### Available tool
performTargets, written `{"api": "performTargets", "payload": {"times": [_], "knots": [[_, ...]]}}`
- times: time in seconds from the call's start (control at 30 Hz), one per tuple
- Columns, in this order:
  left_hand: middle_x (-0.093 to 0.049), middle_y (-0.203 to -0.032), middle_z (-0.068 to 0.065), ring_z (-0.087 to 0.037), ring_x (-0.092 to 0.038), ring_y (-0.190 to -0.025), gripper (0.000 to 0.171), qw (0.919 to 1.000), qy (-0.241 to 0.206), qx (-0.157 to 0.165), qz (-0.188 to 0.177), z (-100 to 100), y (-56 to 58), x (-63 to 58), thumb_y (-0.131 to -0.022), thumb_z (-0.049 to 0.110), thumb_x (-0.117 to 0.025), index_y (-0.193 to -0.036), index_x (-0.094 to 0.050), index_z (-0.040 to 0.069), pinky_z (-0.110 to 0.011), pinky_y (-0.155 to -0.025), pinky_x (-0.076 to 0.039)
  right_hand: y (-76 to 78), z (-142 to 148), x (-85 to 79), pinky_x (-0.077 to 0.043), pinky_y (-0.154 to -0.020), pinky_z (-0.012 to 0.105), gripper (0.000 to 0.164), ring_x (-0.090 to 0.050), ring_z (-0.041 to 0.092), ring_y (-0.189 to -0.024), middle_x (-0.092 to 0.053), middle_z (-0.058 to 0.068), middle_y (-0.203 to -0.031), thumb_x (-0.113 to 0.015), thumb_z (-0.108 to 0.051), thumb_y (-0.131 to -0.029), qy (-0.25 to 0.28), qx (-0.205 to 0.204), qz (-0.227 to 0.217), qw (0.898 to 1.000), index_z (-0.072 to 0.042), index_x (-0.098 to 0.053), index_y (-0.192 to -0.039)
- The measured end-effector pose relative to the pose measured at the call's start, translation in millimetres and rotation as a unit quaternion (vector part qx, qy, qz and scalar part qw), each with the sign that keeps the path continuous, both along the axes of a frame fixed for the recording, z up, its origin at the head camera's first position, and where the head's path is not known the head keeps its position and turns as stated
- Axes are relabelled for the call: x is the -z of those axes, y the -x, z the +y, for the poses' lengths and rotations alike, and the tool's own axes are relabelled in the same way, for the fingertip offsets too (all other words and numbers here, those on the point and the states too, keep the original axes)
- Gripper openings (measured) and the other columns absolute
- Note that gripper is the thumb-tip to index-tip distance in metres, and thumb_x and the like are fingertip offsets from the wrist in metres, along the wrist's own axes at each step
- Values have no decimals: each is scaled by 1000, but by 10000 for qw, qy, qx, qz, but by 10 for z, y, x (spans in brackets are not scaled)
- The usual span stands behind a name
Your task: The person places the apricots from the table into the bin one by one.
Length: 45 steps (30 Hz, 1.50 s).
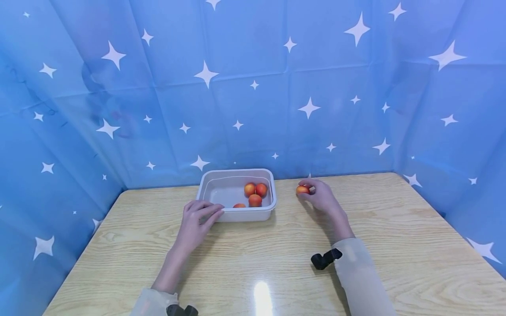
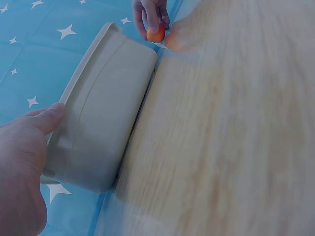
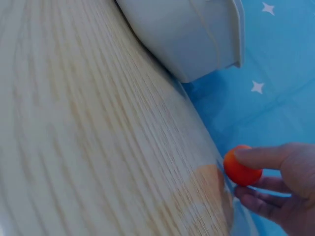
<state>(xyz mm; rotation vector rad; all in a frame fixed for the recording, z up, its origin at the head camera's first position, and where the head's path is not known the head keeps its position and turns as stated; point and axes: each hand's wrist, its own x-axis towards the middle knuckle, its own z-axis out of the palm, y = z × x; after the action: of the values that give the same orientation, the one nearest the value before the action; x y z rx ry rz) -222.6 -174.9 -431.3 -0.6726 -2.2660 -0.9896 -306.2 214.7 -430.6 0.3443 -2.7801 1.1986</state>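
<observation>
A pale plastic bin point(image 1: 245, 215) stands at the back of the table in the head view. Inside, toward its right side, lie several small round orange-red fruits point(image 1: 254, 200), one partly hidden by the front wall. My left hand point(image 1: 196, 221) holds the bin's rim at the near left corner, with the thumb point(image 2: 51, 117) against the outer wall in the left wrist view. To the right of the bin, my right hand point(image 1: 322, 197) pinches another orange-red fruit point(image 3: 241, 165) between thumb and fingers, close over the tabletop.
The wooden table point(image 1: 253, 254) reaches back to a blue curtain point(image 1: 253, 109) with white stars, which also hangs along both sides. A black wrist device point(image 1: 326, 259) sits at the right sleeve, and another point(image 1: 182, 310) at the left.
</observation>
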Motion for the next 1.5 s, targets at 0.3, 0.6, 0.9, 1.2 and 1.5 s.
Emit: {"api": "performTargets", "payload": {"times": [0.3, 0.6, 0.9, 1.2, 1.5], "knots": [[-71, -91, 2, -21, -60, -95, 18, 10000, 1, 23, -37, 1, -3, -14, -85, 11, -81, -103, -80, 12, -53, -106, -30, -55, -26, -98, -52, -86, 45, 40, -60, 35, -103, -61, 21, -123, -71, -13, -96, 194, 242, -62, 9995, -1, -61, -133], [-71, -92, 2, -21, -61, -95, 19, 10000, 15, 16, -55, -2, -8, -10, -85, 11, -82, -104, -80, 12, -52, -106, -31, -93, -90, -217, -50, -83, 40, 38, -59, 30, -99, -63, 17, -119, -71, -20, -97, 318, 263, 135, 9991, -4, -63, -131], [-71, -91, 2, -21, -61, -94, 18, 10000, 3, 19, -3, -5, -3, -5, -85, 10, -82, -103, -80, 11, -52, -106, -31, -133, -201, -384, -51, -75, 35, 35, -61, 28, -89, -66, 18, -112, -74, -16, -94, 301, 77, 728, 9969, -1, -67, -124], [-71, -91, 1, -21, -61, -94, 18, 10000, 27, 3, -8, -5, -6, -2, -85, 10, -82, -103, -80, 10, -52, -106, -31, -204, -387, -529, -53, -78, 39, 34, -62, 27, -90, -66, 17, -113, -77, -15, -92, 349, -86, 958, 9948, -3, -69, -123], [-71, -91, 2, -21, -61, -94, 17, 10000, -15, 23, -22, -3, 1, -3, -85, 11, -81, -103, -80, 10, -53, -107, -30, -273, -564, -645, -55, -77, 38, 35, -65, 24, -87, -67, 15, -113, -79, -14, -90, 398, -349, 1242, 9908, -3, -70, -122]]}}
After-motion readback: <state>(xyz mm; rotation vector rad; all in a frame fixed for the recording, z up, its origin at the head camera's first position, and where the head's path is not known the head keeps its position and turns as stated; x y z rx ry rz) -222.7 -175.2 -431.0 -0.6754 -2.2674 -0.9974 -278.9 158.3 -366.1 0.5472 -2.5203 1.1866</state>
